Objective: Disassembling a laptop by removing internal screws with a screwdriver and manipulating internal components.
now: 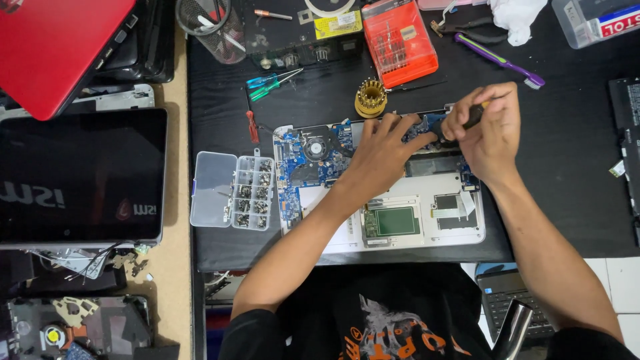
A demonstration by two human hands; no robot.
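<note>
An opened laptop base [453,230] with its blue circuit board [293,167] and round fan [317,147] lies on the black mat in front of me. My left hand [383,153] rests flat on the board near its upper middle, fingers spread. Just to the right, my right hand [487,130] is closed round a dark-handled screwdriver [473,119], its tip pointing down at the board's top edge beside my left fingertips.
A clear compartment box of screws [250,193] sits left of the laptop. Behind it lie a brass bit holder [371,98], an orange bit case [399,41], small screwdrivers [267,83], a mesh cup [212,27] and a purple toothbrush [500,60]. Other laptops [80,177] are stacked at the left.
</note>
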